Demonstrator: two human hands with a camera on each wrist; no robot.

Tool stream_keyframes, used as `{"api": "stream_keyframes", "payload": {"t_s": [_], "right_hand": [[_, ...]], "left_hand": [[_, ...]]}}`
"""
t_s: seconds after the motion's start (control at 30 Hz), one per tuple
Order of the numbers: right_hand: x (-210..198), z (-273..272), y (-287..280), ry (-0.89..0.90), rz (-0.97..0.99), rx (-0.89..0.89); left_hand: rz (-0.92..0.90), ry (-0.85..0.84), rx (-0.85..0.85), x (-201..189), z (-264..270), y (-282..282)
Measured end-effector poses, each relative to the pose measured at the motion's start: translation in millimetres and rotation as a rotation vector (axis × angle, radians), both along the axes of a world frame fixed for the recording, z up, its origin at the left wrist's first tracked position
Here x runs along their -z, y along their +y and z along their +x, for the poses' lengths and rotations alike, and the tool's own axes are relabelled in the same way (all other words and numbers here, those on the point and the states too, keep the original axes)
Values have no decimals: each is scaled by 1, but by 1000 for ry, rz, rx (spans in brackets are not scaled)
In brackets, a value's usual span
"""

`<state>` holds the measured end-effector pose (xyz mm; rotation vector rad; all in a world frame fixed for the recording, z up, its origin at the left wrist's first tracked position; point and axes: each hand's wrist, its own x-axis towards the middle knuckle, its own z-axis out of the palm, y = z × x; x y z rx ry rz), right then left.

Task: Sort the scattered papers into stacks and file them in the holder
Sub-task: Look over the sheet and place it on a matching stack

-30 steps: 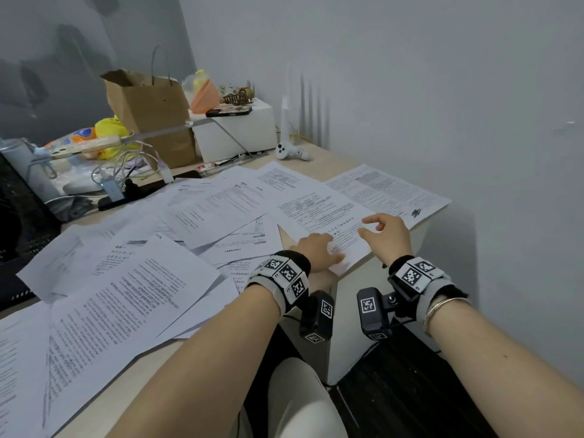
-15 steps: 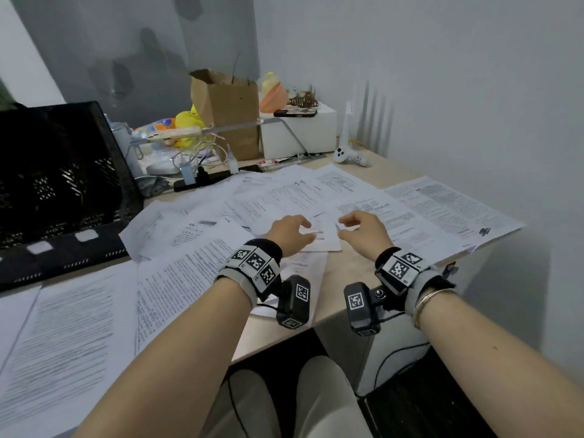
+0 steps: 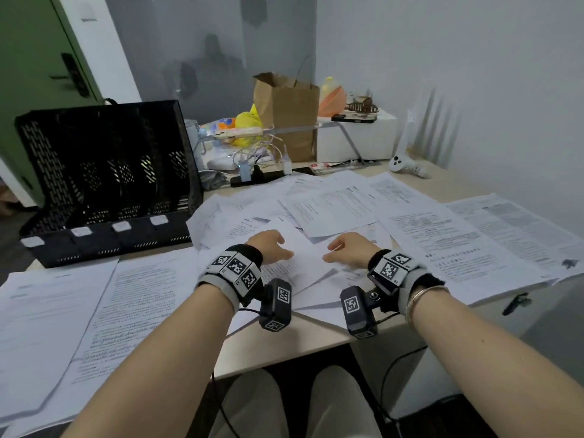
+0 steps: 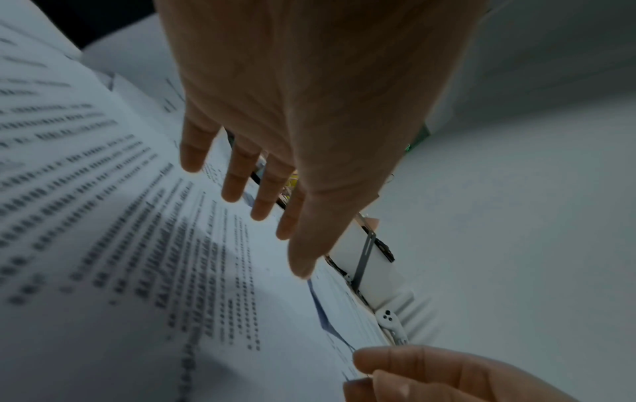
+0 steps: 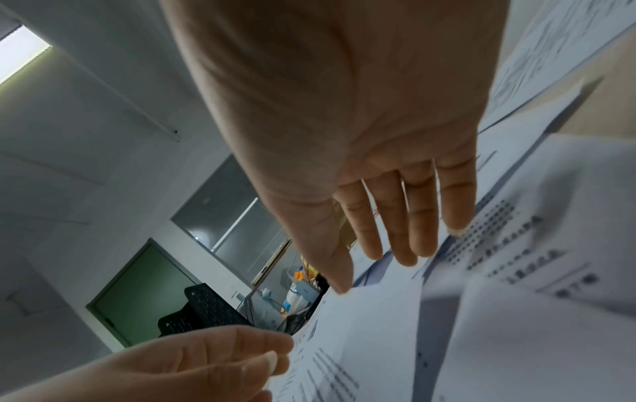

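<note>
White papers [image 3: 335,210] are being shown strewn across the desk [image 3: 284,346] in the head view, the black holder [image 3: 104,184] standing well left; the left hand [image 3: 268,245] and right hand [image 3: 350,249] are being held just over a slanted sheet [image 3: 303,263] between them. Seen from the left wrist, fingers [image 4: 237,176] are being kept straight, grasping nothing. Right-wrist fingers [image 5: 395,223] are likewise being kept loose, possibly brushing paper.

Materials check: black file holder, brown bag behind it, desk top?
File holder: looks like matte black perforated metal or plastic; slotted walls let light through, can't tell which.
Brown bag: kraft paper, matte, with creased folds and an open top.
Desk top: pale beige laminate or wood-look board, smooth with a low sheen; the core is not visible.
</note>
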<state>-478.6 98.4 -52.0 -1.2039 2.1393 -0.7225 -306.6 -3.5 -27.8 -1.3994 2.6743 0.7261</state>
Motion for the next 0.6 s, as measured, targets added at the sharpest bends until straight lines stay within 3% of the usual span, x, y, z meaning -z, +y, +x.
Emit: {"api": "stream_keyframes", "payload": {"t_s": [0.1,0.27,0.6], "right_hand": [[-1,11,-6,-82,60,-13],[0,16,-12,-40,2,-30],[-36,-25,-2,-289,-648,406]], "left_hand": [[24,-61,-37,3,13,-6],[48,-53,-62,8,24,-8],[72,203,-262,-9,25,-19]]}}
